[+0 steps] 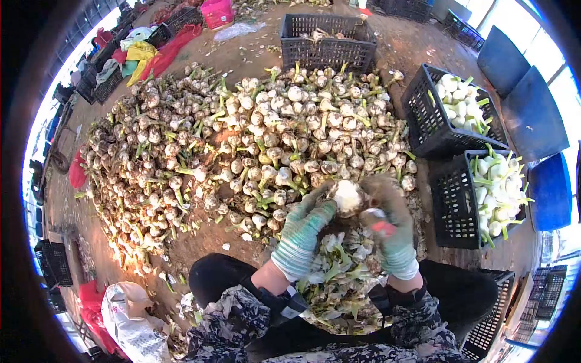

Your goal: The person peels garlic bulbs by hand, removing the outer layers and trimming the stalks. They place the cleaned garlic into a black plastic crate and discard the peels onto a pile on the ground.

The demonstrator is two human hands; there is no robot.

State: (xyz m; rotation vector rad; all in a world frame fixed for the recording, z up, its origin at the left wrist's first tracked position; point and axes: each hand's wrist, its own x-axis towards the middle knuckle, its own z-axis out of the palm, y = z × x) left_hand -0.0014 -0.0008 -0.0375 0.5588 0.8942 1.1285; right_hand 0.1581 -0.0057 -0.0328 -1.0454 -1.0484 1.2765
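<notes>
My left hand [304, 233], in a green-and-white striped glove, is closed round the lower left side of a garlic bulb [348, 198] whose face is peeled white with brown skin at its edges. My right hand [394, 221], gloved the same way and blurred, is closed beside the bulb on a small tool with a red part [382, 228]; its blade or tip cannot be made out. Below both hands lies a heap of peeled garlic skins and leaves [339, 272] between my knees. Just beyond them spreads a large pile of unpeeled garlic [266, 139] with stalks.
To the right stand two black crates, a nearer one [451, 209] and a farther one [420, 112], holding clean white garlic. Another black crate [327, 57] is behind the pile. A white sack [130, 320] lies at lower left; a pink bucket [216, 13] stands far back.
</notes>
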